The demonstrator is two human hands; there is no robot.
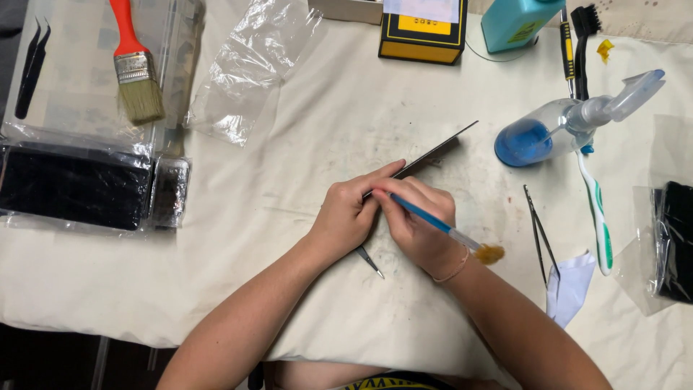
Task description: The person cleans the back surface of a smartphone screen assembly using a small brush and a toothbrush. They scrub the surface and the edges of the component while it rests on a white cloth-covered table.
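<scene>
I see both hands meeting at the middle of the cloth-covered counter (303, 144). My left hand (346, 217) is curled over a thin dark flat panel (433, 153), its fingers (382, 172) clamped along the panel's near edge; the panel lies tilted, running up and to the right from the hands. The pointed tip of a pair of metal tweezers (369, 261) pokes out below the left hand, though I cannot tell which hand grips them. My right hand (422, 231) is closed around a small blue-handled brush (433, 220), held like a pen, with its tan bristle end sticking out past the wrist, which wears a thin bracelet (455, 271).

To the right, a second pair of tweezers (540, 235) lies on the cloth just beside a folded white wipe (572, 285). A clear squeeze bottle with blue liquid (548, 130) lies on its side above them, touching a green-and-white toothbrush (598, 224). A teal bottle (516, 22) and a yellow-and-black box (422, 32) sit at the far edge. On the left, a red-handled paintbrush (133, 65) rests on clear plastic, with a black bagged panel (72, 188) below it and black tweezers (30, 65) at the far left.
</scene>
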